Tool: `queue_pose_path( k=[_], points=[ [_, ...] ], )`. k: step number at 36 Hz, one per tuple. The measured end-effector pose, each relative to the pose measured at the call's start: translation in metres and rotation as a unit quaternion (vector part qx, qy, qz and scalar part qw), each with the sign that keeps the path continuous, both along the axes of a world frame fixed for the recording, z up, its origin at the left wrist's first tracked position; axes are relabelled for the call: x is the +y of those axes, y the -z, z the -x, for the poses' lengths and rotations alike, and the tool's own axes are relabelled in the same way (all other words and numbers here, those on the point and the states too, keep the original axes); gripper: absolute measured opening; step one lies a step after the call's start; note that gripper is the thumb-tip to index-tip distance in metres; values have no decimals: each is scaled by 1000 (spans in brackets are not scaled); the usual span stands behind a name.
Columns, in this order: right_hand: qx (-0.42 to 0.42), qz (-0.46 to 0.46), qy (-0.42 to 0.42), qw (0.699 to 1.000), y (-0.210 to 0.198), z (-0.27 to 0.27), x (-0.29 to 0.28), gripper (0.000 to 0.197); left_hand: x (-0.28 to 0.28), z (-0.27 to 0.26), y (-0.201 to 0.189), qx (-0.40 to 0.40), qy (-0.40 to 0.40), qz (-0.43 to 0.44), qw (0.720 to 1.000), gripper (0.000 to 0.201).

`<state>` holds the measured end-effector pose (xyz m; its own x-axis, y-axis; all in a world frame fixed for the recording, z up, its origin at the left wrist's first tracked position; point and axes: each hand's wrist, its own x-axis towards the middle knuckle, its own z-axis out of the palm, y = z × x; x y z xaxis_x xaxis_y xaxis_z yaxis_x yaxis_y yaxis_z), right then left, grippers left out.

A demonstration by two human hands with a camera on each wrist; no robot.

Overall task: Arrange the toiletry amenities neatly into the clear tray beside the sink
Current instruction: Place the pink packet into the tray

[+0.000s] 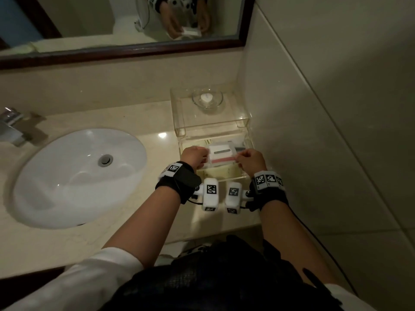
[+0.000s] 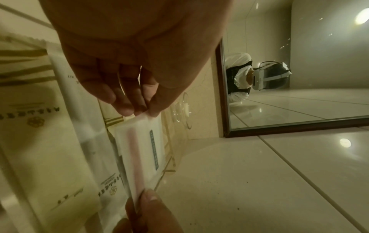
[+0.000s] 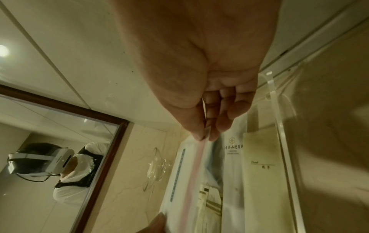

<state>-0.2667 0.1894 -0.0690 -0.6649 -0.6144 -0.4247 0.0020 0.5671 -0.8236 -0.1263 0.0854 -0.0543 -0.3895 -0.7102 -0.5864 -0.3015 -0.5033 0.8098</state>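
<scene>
A flat white packet (image 1: 222, 155) with a grey bar and a pink strip hangs just above the clear tray (image 1: 233, 178) on the counter to the right of the sink. My left hand (image 1: 195, 156) pinches its left end and my right hand (image 1: 248, 158) pinches its right end. In the left wrist view the packet (image 2: 139, 146) stretches from my left fingers (image 2: 127, 107) to my right thumb at the bottom. In the right wrist view my right fingers (image 3: 203, 130) pinch the packet (image 3: 185, 173). Several cream and white sachets (image 3: 259, 157) lie in the tray beneath.
A clear acrylic riser (image 1: 211, 117) with a glass dish (image 1: 207, 99) on top stands behind the tray. The white basin (image 1: 78, 176) and tap (image 1: 11, 126) are to the left. The tiled wall (image 1: 314, 108) is close on the right, the mirror (image 1: 112, 23) behind.
</scene>
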Motion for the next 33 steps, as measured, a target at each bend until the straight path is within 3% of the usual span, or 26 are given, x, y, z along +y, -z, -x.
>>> queue_pose_path(
  k=[9, 15, 22, 33],
  points=[
    [25, -13, 24, 999, 6, 7, -14, 20, -14, 8, 6, -29, -1, -4, 1000, 24],
    [55, -16, 30, 998, 4, 12, -18, 8, -19, 24, 10, -42, -10, 30, 999, 25],
    [130, -36, -11, 991, 3, 24, -24, 12, -26, 40, 17, -45, -12, 44, 998, 24],
    [159, -75, -55, 983, 7, 34, -26, 21, -31, 54, 32, -76, -23, 73, 994, 24]
  ],
)
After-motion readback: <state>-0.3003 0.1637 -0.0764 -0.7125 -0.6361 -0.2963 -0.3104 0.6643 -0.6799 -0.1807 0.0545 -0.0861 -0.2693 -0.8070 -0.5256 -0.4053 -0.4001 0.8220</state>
